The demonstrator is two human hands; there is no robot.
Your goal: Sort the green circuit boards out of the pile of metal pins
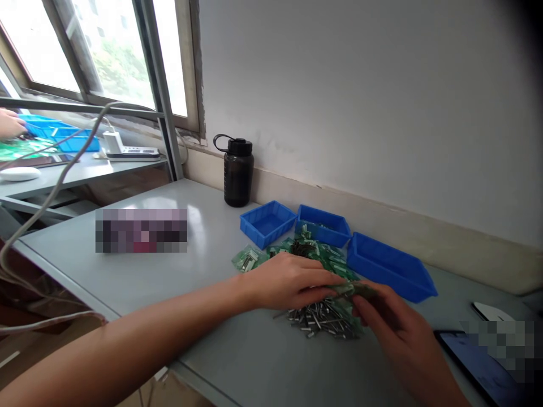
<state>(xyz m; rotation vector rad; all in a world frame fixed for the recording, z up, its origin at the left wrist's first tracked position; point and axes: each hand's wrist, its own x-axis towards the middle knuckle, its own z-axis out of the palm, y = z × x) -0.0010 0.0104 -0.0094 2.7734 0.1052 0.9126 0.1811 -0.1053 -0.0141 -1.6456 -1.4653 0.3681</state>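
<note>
A small green-tinted clear plastic bag (344,289) is pinched between my two hands above the table. My left hand (288,278) reaches in from the left, its thumb and fingers closed on the bag's near edge. On the other side my right hand (392,316) grips the bag's right end. What is inside the bag cannot be made out. Beneath the hands lies a pile of loose thin metal pins or screws (320,321). Behind them are several green plastic bags (333,261) of small metal parts, and one filled bag (249,259) lies at the left.
Along the wall stand three blue bins: a small bin (266,225), a middle bin (324,225) and a long bin (390,268). A black bottle (238,175) is at the back. A tablet or phone (479,364) lies at right. Another person's hand (11,124) shows far left.
</note>
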